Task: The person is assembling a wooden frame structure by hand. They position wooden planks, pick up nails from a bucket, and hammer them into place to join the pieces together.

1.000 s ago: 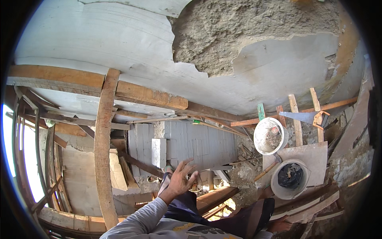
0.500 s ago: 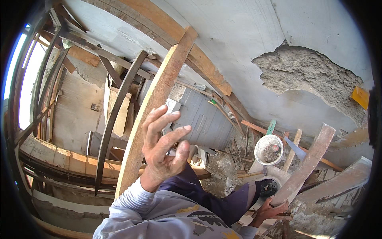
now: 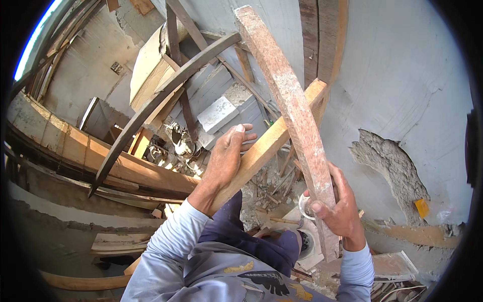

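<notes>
One printed shirt point(image 3: 226, 269) shows near right-hand fingers point(image 3: 342, 183) gripping a reddish plank point(image 3: 294, 105)

The plank point(image 3: 302, 131) is rough wood, chalky and matt — the beam point(image 3: 266, 148) smoother wood, the sleeve point(image 3: 171, 239) cloth.

Right hand point(image 3: 339, 211): fingers largely hidden behind the plank point(image 3: 292, 95).
Plank: partly covered by the right hand's thumb.
Left hand point(image 3: 225, 161): palm mostly unseen; contact with the beam point(image 3: 266, 146) unclear.
Beam: crossed by the plank between the hands; near end lost behind the left wrist.
Bucket point(image 3: 303, 204): mostly masked by plank and right hand.
Second bucket point(image 3: 314, 240): below the right hand, partly behind leg point(image 3: 276, 246) and plank.
Yellow piece point(image 3: 422, 207): right of the right hand, too small to identify.
Shirt point(image 3: 216, 272): cut by the lower edge.
</notes>
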Demonstrator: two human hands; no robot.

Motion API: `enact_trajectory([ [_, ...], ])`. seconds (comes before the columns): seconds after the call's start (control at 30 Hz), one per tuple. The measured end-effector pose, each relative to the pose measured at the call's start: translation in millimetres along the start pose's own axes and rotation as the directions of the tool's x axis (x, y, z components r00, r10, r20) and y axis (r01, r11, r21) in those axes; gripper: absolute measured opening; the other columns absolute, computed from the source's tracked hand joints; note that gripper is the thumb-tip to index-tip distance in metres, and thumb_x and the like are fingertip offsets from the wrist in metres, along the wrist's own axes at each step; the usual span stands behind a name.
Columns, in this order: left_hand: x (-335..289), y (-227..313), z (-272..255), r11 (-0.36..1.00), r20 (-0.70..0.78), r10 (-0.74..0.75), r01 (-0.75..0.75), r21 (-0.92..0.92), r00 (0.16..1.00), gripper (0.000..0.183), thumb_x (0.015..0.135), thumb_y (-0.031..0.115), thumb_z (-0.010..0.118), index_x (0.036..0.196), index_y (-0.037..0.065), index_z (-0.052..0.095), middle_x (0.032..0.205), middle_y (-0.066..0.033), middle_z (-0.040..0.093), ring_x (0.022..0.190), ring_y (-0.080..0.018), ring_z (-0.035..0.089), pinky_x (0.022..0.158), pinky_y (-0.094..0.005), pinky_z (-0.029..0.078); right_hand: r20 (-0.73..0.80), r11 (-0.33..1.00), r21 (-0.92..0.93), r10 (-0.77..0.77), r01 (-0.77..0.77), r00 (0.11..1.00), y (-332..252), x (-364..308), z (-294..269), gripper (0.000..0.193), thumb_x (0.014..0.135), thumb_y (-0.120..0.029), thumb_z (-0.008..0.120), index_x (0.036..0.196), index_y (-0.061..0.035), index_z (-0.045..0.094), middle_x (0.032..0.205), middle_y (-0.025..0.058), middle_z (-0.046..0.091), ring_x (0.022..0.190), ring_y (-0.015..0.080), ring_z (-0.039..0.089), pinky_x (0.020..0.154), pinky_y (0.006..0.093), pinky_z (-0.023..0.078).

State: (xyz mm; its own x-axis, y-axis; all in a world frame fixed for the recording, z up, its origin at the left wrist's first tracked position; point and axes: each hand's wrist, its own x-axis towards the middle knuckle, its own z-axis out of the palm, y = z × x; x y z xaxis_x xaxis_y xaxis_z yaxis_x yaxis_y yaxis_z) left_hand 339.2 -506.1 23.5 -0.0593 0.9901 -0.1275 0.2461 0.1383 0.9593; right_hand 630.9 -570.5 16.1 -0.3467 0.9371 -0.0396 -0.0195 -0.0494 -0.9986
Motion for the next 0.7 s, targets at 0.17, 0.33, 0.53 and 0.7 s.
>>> enact_trajectory([
  [0.17, -3.3, 3.5, -0.7, 0.998, 0.006, 0.042, -0.042, -0.037, 0.999, 0.063, 0.115, 0.046, 0.034, 0.141, -0.007, 0.055, 0.131, -0.0255, 0.068, 0.122, -0.0299, 0.066, 0.108, -0.0408, 0.049, 0.213, 0.939, -0.29, -0.123, 0.183, 0.969, -79.9, 145.8, 18.7, 0.079, 0.091, -0.031, 0.077, 0.152, 0.008, 0.045, 0.136, 0.0242, 0.064, 0.131, 0.0294, 0.06, 0.111, 0.038, 0.046],
  [0.33, -3.0, 14.5, 0.2, 0.993, -0.016, 0.113, -0.112, 0.047, 0.993, 0.051, 0.113, 0.036, 0.043, 0.138, -0.006, 0.059, 0.12, -0.0227, 0.075, 0.114, -0.0286, 0.071, 0.102, -0.039, 0.052, 0.295, 0.937, -0.341, 0.028, 0.078, 0.955, -97.5, 283.3, 59.4, 0.073, 0.09, -0.04, 0.074, 0.142, 0.009, 0.057, 0.095, 0.0127, 0.074, 0.092, 0.021, 0.069, 0.09, 0.037, 0.053],
  [0.53, -0.9, 20.3, 0.5, 0.988, -0.011, 0.154, -0.153, 0.016, 0.988, 0.047, 0.11, 0.031, 0.053, 0.138, -0.006, 0.058, 0.119, -0.0267, 0.074, 0.114, -0.0334, 0.073, 0.1, -0.0401, 0.054, 0.192, 0.749, -0.636, -0.078, 0.185, 0.978, -27.2, 397.7, 80.2, 0.072, 0.086, -0.046, 0.073, 0.132, 0.0082, 0.066, 0.11, 0.0216, 0.074, 0.109, 0.0291, 0.069, 0.097, 0.0403, 0.051],
  [0.7, -2.9, 14.7, 1.1, 0.991, 0.006, 0.107, -0.106, -0.079, 0.994, 0.044, 0.109, 0.026, 0.055, 0.139, -0.006, 0.058, 0.127, -0.0257, 0.072, 0.122, -0.0307, 0.07, 0.103, -0.0385, 0.053, 0.285, 0.776, -0.631, 0.243, -0.009, 0.927, -48.3, 390.0, 91.9, 0.099, 0.086, -0.06, 0.072, 0.156, 0.0043, 0.045, 0.149, 0.0321, 0.053, 0.14, 0.0416, 0.052, 0.112, 0.0448, 0.045],
])
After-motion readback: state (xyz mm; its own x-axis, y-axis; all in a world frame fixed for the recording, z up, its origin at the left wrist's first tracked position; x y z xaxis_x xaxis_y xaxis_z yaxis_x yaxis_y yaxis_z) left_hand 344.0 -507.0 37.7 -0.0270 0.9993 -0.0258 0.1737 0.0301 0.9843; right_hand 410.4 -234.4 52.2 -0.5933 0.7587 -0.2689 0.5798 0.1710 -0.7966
